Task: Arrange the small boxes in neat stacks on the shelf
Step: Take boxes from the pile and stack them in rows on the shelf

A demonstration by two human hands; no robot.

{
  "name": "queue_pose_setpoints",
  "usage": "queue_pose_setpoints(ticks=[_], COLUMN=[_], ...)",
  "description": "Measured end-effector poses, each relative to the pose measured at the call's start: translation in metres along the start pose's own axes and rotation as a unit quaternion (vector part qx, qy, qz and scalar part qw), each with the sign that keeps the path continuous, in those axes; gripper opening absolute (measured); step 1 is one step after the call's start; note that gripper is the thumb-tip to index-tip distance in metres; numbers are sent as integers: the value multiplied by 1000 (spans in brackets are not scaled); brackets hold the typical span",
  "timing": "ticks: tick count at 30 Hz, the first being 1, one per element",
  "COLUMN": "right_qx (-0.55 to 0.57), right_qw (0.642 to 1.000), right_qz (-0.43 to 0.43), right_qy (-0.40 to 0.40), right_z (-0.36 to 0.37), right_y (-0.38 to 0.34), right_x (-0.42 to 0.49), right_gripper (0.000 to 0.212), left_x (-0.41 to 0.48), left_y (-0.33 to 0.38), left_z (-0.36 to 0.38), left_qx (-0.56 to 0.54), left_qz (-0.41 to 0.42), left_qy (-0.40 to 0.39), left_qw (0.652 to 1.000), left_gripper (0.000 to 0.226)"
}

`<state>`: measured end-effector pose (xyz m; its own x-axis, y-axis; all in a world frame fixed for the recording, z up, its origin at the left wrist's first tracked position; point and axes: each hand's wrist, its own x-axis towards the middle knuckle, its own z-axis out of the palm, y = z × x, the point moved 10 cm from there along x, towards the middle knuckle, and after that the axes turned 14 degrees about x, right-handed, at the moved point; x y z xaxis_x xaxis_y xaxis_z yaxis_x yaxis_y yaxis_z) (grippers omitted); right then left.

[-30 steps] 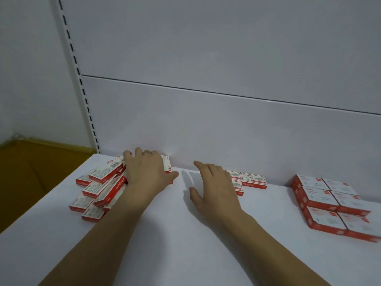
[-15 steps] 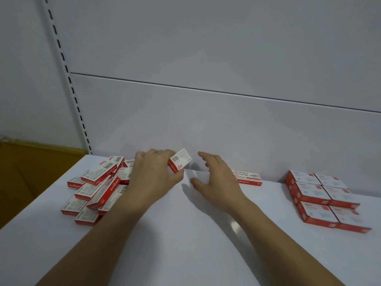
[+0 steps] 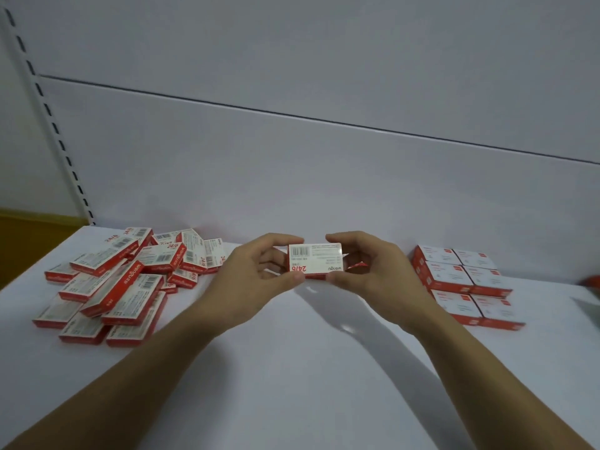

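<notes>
As the left hand [image 3: 256,277] and right hand [image 3: 376,274] pinch its ends, the flat rectangular box [image 3: 316,259] seems cardboard.

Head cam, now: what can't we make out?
Head view, fine print on the held box: too small; only barcode and "24/6" read.
Head view, lower boxes in the loose pile: covered by upper ones, count unclear.
Head view, red object: cut off by right edge.
Head view, labels on the neat stacks: blurred.

Both forearms bare to frame edge — L hand [image 3: 256,282], R hand [image 3: 381,277] bare too.
</notes>
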<state>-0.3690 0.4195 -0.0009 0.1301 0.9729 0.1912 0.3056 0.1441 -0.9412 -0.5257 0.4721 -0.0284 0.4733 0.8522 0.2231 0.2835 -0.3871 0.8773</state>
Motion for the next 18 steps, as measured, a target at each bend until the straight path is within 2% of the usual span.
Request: queue_pose_setpoints(ticks=[5, 11, 15, 18], right_qx=[1, -17, -43, -53], right_qw=[998, 997, 994, 993], right_qz=[-11, -47, -90, -94], right_qy=[55, 53, 48, 48], right_z=[-10, -12, -8, -7], right_y=[20, 21, 16, 18], right_x=[-18, -26, -28, -28], right_gripper=[51, 49, 47, 37], left_x=[-5, -6, -6, -6], left_y=[1, -3, -6, -6], left_z=[18, 22, 21, 21], left_qx=[35, 47, 14, -13], left_qz=[2, -14, -29, -45], left_qy=[-24, -17, -24, -33], left_qw=[999, 999, 999, 998], left_gripper=[50, 49, 44, 29])
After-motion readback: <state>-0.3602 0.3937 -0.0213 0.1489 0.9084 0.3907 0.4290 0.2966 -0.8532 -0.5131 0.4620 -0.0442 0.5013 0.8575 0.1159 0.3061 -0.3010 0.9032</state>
